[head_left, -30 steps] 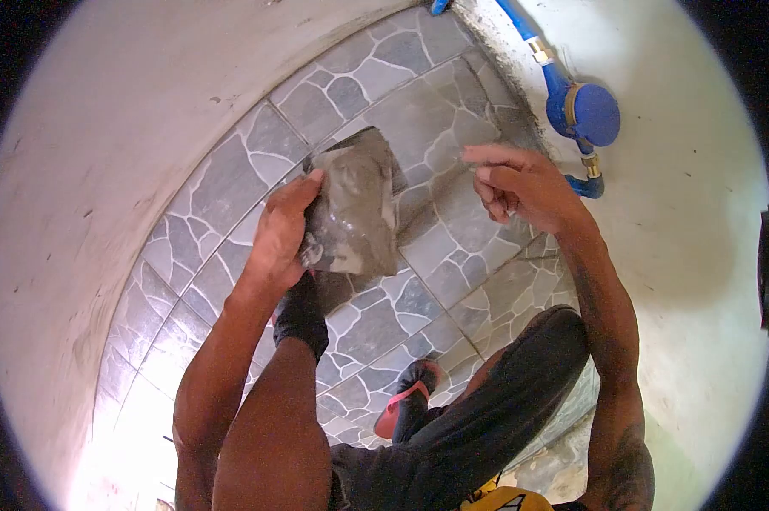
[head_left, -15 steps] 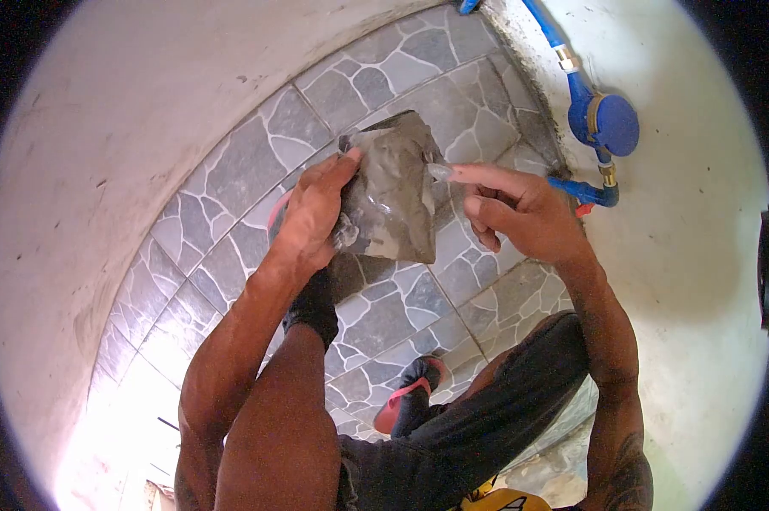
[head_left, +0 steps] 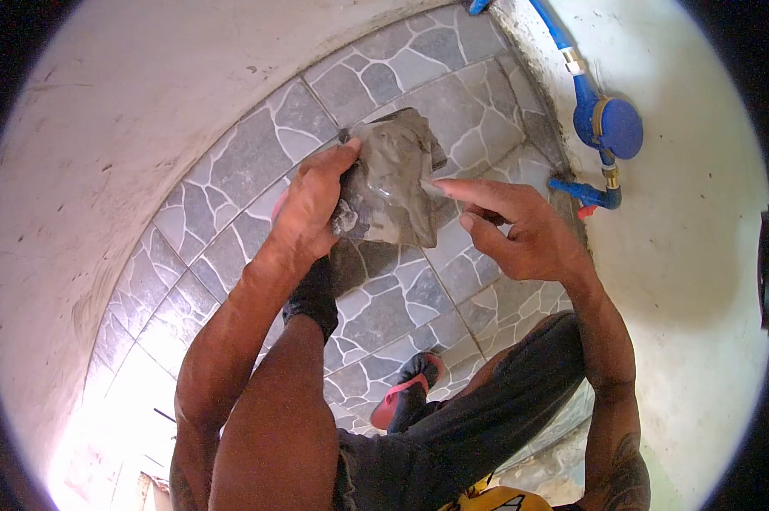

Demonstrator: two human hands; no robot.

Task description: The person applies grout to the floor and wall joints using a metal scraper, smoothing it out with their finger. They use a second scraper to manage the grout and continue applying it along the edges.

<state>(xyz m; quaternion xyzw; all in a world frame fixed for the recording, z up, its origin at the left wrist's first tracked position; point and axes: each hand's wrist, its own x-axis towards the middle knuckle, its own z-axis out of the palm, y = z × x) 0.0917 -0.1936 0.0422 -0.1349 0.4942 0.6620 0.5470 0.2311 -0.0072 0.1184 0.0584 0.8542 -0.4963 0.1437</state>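
My left hand (head_left: 314, 200) grips the left edge of a flat grey piece (head_left: 388, 183) held above the floor, its face coated in what looks like wet cement. A dark flap shows at its upper right edge, and a clear, plastic-like bit (head_left: 344, 219) sits by my left palm. My right hand (head_left: 520, 223) is beside the right edge, index finger stretched out, thumb apart and the other fingers curled. A grey-white smear covers that fingertip, which meets or nearly meets the coated edge. Nothing is gripped in this hand.
Stone-patterned tiles (head_left: 384, 311) cover the floor below. A blue water meter (head_left: 616, 128) with blue pipes (head_left: 548, 21) runs along the right wall (head_left: 691, 255). The pale left wall (head_left: 146, 111) curves around. My foot in a pink flip-flop (head_left: 386, 409) rests on the tiles.
My right index finger has moved slightly left and down along the coated piece's right edge. The piece has tilted a little, its lower edge shifting upward; my left hand keeps its grip.
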